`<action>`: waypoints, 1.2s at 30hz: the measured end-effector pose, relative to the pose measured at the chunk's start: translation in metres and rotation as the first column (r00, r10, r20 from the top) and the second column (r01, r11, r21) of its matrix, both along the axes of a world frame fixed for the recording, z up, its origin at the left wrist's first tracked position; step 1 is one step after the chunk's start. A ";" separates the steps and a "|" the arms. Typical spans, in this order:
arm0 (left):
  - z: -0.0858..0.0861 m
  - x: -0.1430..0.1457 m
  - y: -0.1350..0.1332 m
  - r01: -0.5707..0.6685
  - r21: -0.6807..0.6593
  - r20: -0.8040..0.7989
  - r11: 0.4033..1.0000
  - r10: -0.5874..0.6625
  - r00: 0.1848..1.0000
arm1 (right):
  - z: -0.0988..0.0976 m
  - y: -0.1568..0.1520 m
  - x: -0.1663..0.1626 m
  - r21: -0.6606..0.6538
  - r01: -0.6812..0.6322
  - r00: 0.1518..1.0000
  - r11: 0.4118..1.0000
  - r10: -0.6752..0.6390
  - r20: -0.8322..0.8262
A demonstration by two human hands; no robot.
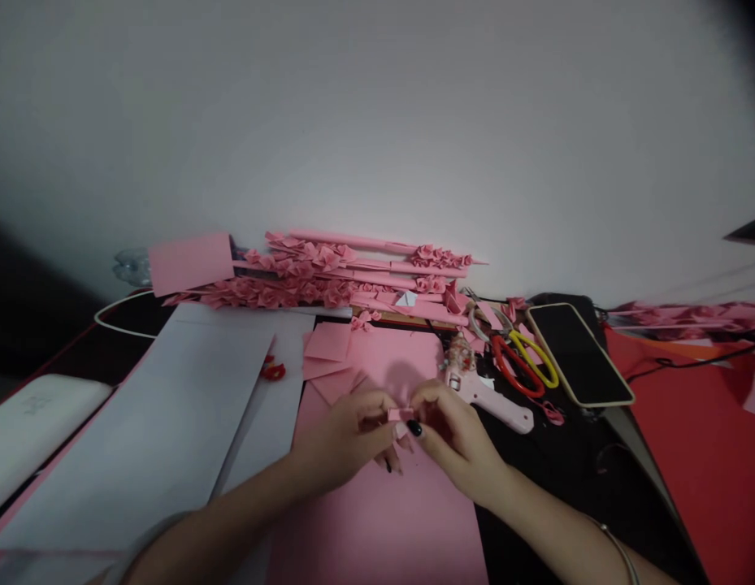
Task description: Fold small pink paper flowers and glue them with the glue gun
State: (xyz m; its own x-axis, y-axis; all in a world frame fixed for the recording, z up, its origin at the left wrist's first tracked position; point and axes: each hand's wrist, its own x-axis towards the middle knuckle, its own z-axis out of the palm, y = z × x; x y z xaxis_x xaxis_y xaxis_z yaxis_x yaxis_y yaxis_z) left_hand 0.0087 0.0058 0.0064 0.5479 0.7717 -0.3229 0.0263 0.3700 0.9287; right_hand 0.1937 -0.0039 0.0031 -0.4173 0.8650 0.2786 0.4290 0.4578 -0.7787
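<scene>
Well to the left of the fingers (pixel 372 398), a white box (pixel 45 431) is lying beside large white sheets (pixel 139 431), with pink paper showing along their edges. Behind these, a white cable (pixel 96 315) is curving over the dark bench (pixel 535 479), and a pink card (pixel 191 264) is partly covering a clear plastic bottle (pixel 130 268). Closer in, though still left of the fingers, a small red thing (pixel 272 371) is resting on white paper; I cannot make out what it is. Beyond the fingers, stems of pink paper flowers (pixel 322 258) are lying heaped along the wall (pixel 377 122). Just past the left hand (pixel 340 439), pink squares (pixel 328 341) are overlapping on a long pink sheet (pixel 383 528), which is stretching out under both hands.

Over that sheet, the left hand is pinching one end of a small folded pink paper (pixel 400 414) between closed thumb and forefinger. The right hand (pixel 462 455) is holding the other end, thumb and forefinger nearly meeting; the folds are too small to read.

Just right of the fingers, a pale pink glue gun (pixel 496 402) is lying near red-and-yellow-handled scissors (pixel 523 357). Farther right, a phone (pixel 578 353) is resting dark-screened, and red paper (pixel 706 455) is filling the far side.
</scene>
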 end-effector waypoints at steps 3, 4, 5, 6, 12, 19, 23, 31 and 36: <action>-0.003 0.001 -0.002 0.076 0.050 -0.045 0.996 -0.074 0.996 | -0.002 0.001 -0.001 -0.049 -0.063 0.997 0.997 0.065 0.048; -0.004 0.001 -0.003 0.090 0.056 -0.064 0.994 -0.087 0.994 | -0.002 0.001 -0.001 -0.056 -0.086 0.995 0.995 0.089 0.053; -0.005 0.000 -0.003 0.098 0.057 -0.080 0.994 -0.094 0.992 | -0.003 0.001 -0.002 -0.059 -0.105 0.993 0.993 0.108 0.051; -0.005 0.000 -0.003 0.100 0.054 -0.088 0.994 -0.095 0.992 | -0.003 0.001 -0.002 -0.062 -0.118 0.992 0.991 0.121 0.046; -0.007 -0.002 -0.002 0.085 0.038 -0.072 0.996 -0.083 0.994 | -0.007 0.001 0.000 -0.058 -0.078 0.996 0.995 0.080 0.026; -0.005 -0.003 0.002 0.046 0.017 -0.070 0.999 -0.044 0.997 | 0.000 0.000 0.002 0.024 -0.042 0.997 0.999 0.043 -0.063; -0.006 -0.004 0.004 0.028 -0.003 -0.029 1.000 -0.028 0.999 | 0.001 0.000 0.000 0.075 -0.090 0.995 0.993 0.094 -0.043; -0.015 -0.005 0.005 0.004 -0.015 0.004 1.000 -0.004 1.000 | -0.005 0.001 0.002 0.177 -0.093 0.995 0.980 0.096 -0.009; -0.014 -0.005 0.005 0.020 -0.026 -0.009 0.999 -0.020 1.000 | -0.003 0.002 0.001 0.108 -0.079 0.989 0.991 0.092 -0.113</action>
State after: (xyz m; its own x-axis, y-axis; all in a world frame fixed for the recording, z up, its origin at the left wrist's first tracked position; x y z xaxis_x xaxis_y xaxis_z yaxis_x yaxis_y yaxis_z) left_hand 0.0038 0.0109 -0.0073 0.5601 0.7520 -0.3476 0.0420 0.3933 0.9185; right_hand 0.1949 -0.0016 0.0000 -0.4477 0.7917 0.4156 0.2933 0.5691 -0.7681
